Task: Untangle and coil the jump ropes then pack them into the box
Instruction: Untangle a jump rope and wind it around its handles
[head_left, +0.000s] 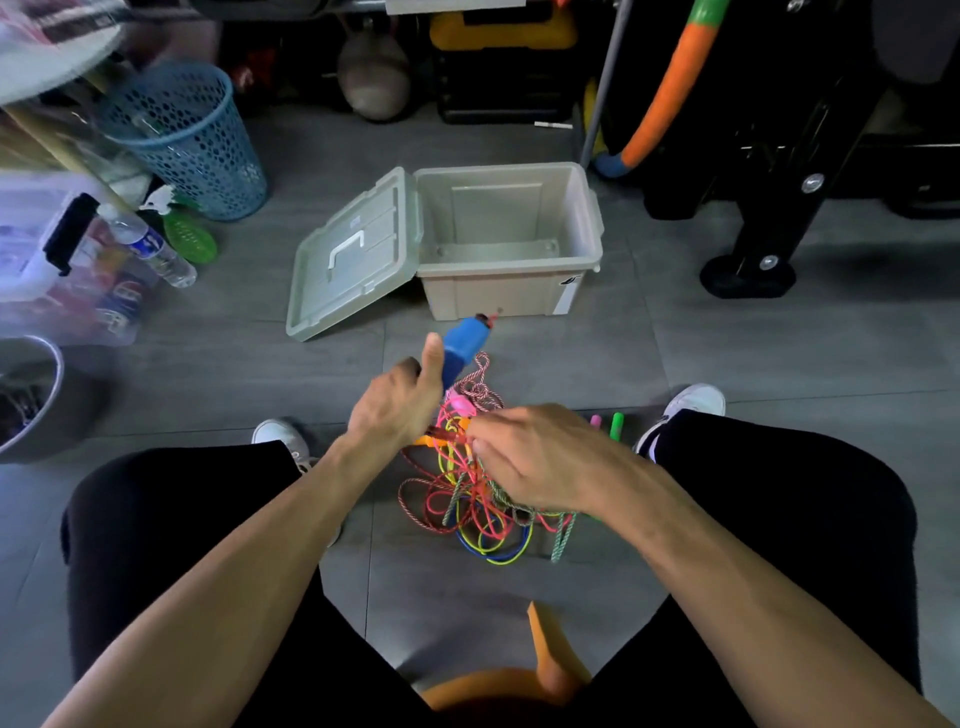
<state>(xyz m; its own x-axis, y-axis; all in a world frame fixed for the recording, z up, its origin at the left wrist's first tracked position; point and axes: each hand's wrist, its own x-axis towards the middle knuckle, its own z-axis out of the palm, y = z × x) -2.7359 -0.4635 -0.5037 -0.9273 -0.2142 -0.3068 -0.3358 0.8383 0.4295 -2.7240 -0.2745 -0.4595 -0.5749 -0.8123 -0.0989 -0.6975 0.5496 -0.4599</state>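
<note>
A tangle of jump ropes (480, 506) in pink, yellow, blue, red-white and green-white lies on the floor between my feet. My left hand (397, 405) grips a blue handle (465, 343), which points up toward the box with a red-white rope running from it. My right hand (535, 457) is down on the tangle, its fingers curled round several cords. A pink handle (461, 405) shows between my hands. Pink and green handles (615, 423) stick out beyond my right hand. The beige box (511, 291) stands open ahead, its inside bare.
The box's lid (353, 254) leans against its left side. A blue mesh basket (189, 140), a water bottle (150, 244) and a clear storage bin (62, 270) stand at the left. Black equipment legs (753, 260) are at the right. An orange stool (550, 660) is under me.
</note>
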